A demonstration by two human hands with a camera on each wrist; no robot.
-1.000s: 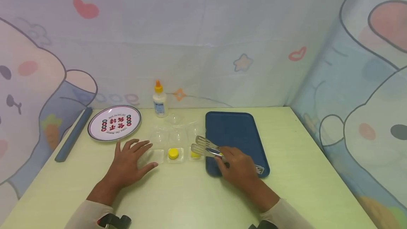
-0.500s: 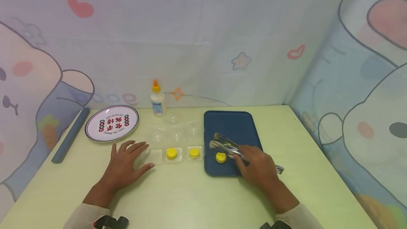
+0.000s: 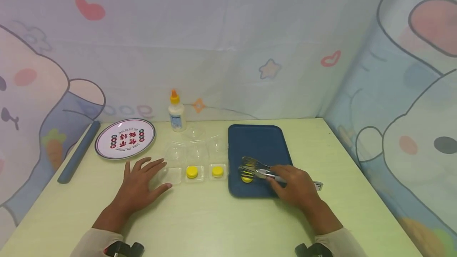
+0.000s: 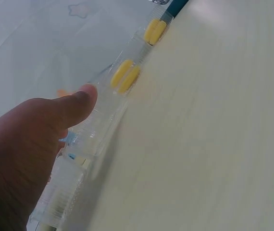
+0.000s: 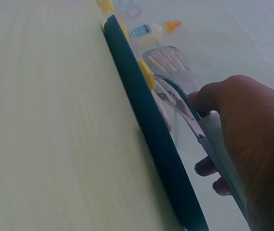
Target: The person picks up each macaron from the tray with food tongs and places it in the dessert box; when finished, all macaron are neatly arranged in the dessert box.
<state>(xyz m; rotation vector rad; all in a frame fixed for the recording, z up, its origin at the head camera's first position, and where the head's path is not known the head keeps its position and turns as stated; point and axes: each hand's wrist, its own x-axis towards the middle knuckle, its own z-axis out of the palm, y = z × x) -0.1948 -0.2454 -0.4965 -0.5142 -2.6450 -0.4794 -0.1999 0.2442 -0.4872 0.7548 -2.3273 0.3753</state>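
Pale cloth backdrop (image 3: 228, 31) printed with cartoon animals, hearts and a star; light yellow-green table (image 3: 221, 225) in front of it. Far left: a grey-blue rod (image 3: 79, 152) along the table edge, then an oval plate (image 3: 125, 140) with red lettering, then a white bottle (image 3: 176, 116) standing upright, orange-tipped, close to the cloth. Mid-table: clear plastic container (image 3: 174, 175), domed half to the rear, row of three compartments nearest the person. One yellow round (image 3: 192, 172) sits in the middle compartment, another yellow piece (image 3: 217, 171) in the right one. Left hand (image 3: 137, 187) at the container's left end, fingers spread and relaxed, thumb just beside the left compartment; contact cannot be made out. Dark blue tray (image 3: 257, 140) lies right of the container, close by. Right hand (image 3: 294, 185) grips metal tongs (image 3: 263, 173) over the tray's near half, slotted blades parted. Third yellow disc (image 5: 146, 75) rests on the tray by the blades, partly covered from above by one of them; whether metal touches it, cannot tell. Beige sleeves (image 3: 96, 243) on both arms.
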